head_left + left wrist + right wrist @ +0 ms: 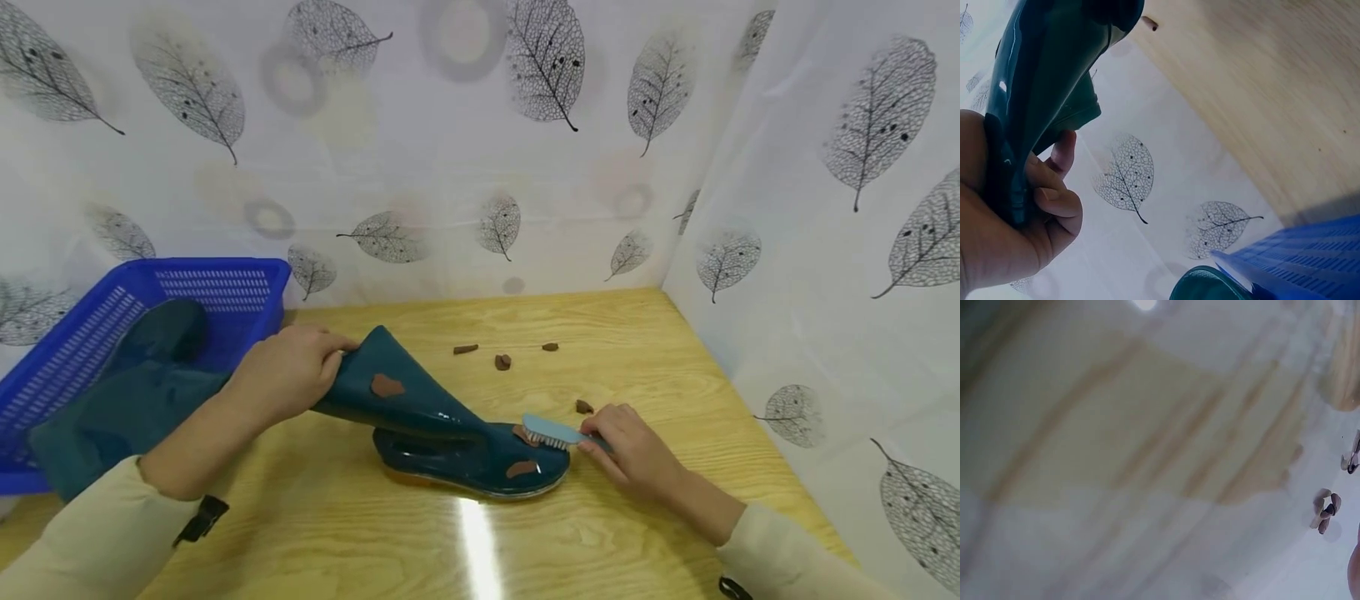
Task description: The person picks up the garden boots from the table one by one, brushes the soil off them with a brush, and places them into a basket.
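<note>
A dark teal rubber boot (450,433) rests on the wooden table, toe to the right, its shaft slanting up to the left. Brown patches mark the shaft and toe, one brown patch (522,469) near the sole. My left hand (288,371) grips the top of the shaft; in the left wrist view its fingers curl around the boot (1035,94). My right hand (637,454) holds a light blue brush (551,430) by its handle, bristles down against the toe's upper patch. The right wrist view is blurred, with only a sliver of hand at the edge.
A blue plastic basket (281,275) stands at the left with another teal boot (142,400) in it, partly over its side. Several brown crumbs, such as a brown lump (502,362), lie behind the boot. A leaf-patterned curtain (465,167) closes off the back and right.
</note>
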Demonstrator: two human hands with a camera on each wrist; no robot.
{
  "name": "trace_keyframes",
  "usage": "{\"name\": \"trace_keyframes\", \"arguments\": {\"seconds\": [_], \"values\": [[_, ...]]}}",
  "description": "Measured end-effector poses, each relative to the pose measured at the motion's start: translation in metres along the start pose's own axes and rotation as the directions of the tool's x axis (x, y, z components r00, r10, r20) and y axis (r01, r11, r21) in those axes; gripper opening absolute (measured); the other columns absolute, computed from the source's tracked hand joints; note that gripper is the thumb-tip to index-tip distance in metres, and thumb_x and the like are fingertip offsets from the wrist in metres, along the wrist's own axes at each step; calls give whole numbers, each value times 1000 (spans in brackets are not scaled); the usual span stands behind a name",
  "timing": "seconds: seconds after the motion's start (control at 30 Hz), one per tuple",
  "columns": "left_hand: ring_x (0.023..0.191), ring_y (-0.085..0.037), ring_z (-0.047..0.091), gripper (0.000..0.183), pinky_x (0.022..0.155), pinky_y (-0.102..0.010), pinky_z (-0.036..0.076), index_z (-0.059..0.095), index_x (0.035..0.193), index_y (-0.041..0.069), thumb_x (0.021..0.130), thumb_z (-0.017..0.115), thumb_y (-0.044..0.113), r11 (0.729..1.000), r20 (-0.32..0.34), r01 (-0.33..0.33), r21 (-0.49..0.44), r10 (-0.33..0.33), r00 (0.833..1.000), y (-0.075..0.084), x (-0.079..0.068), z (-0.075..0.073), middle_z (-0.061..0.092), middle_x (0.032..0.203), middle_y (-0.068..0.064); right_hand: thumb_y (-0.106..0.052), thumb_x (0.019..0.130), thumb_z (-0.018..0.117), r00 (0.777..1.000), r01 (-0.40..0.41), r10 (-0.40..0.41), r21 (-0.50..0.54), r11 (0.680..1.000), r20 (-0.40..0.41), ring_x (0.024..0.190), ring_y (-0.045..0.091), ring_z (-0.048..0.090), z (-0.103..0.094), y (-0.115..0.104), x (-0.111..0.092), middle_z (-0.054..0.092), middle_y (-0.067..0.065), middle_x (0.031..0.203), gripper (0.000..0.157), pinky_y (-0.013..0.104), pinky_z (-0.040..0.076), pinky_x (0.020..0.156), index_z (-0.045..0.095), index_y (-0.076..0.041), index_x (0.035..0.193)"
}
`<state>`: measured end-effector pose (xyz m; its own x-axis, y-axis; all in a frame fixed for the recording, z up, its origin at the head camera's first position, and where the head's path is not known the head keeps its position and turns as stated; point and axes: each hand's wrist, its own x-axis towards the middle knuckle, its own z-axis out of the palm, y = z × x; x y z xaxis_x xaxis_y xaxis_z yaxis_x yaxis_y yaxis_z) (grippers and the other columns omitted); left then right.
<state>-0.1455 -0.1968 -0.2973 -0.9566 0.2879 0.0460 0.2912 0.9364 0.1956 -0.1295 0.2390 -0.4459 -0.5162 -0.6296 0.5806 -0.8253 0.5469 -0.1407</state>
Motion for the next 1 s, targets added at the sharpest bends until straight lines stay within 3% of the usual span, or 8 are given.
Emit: {"name": "trace_keyframes", "arguments": {"seconds": [0.23, 0.43, 0.67, 1.0], "values": [[96, -30, 63, 34, 69, -46, 52, 69, 113, 15, 93, 41, 15, 1000, 1, 8, 8, -8, 1000, 0, 2, -1, 66, 112, -12, -29, 96, 50, 1000, 10, -10, 20, 1000, 9, 78, 7, 48, 5, -4, 7, 56, -8, 88, 19, 26, 37, 75, 60, -14, 98], [98, -30, 62, 35, 71, -48, 52, 69, 113, 15, 93, 41, 15, 1000, 11, 18, 4, -18, 1000, 1, 2, 0, 66, 113, -12, -29, 96, 51, 999, -14, 13, 43, 999, 29, 83, 8, 51, 13, -11, 16, 57, -8, 90, 16, 29, 39, 80, 59, -16, 99], [100, -31, 62, 34, 73, -49, 51, 68, 114, 15, 93, 41, 16, 1000, 22, 18, 3, -18, 1000, 3, 3, -1, 66, 114, -12, -27, 94, 55, 998, -40, 38, 57, 998, 41, 79, 6, 48, 20, -15, 26, 56, -9, 87, 13, 26, 38, 74, 59, -16, 99], [100, -30, 62, 34, 76, -50, 51, 68, 114, 14, 93, 41, 15, 1000, 19, 18, -4, -18, 1000, 2, 1, -2, 66, 113, -12, -34, 96, 50, 1000, 19, -19, 12, 1000, -17, 76, 7, 47, 12, -8, 17, 56, -8, 84, 21, 28, 38, 71, 63, -17, 94]]}}
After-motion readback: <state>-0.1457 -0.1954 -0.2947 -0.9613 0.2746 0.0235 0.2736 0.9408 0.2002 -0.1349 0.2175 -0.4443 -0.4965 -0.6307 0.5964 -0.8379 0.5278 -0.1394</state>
